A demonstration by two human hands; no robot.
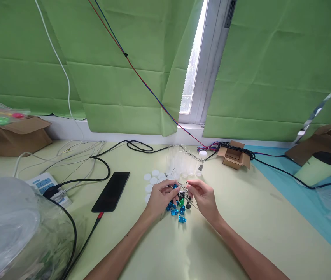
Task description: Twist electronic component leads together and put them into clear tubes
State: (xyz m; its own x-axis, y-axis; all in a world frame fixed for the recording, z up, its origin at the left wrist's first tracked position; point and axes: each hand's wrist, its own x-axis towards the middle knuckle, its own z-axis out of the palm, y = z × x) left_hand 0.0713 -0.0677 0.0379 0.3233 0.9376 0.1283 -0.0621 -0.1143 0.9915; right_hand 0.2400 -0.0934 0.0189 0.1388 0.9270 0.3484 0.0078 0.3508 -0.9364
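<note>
Two bare forearms, each ending in an ungloved hand. The left grip [163,196] shows slender fingers and a thumb. Behind it, the left forearm [124,245] broadens away from a narrow wrist; a small round spot [127,235] marks it partway down. The right grip [204,197] is similarly slim, its right forearm [242,249] tapering toward the hand. Fingernail details are too small to tell.

Right of the right hand [204,196] I see bare table [255,221], open enough for it to slide out sideways. The left hand [161,198] has less room: a phone [111,192] and its cord [91,229] lie out that way, then a bulky bag [10,229]. Straight ahead, caps [153,181] and clear tubes [177,160] block the way; blue pieces [182,219] clutter the near side.
</note>
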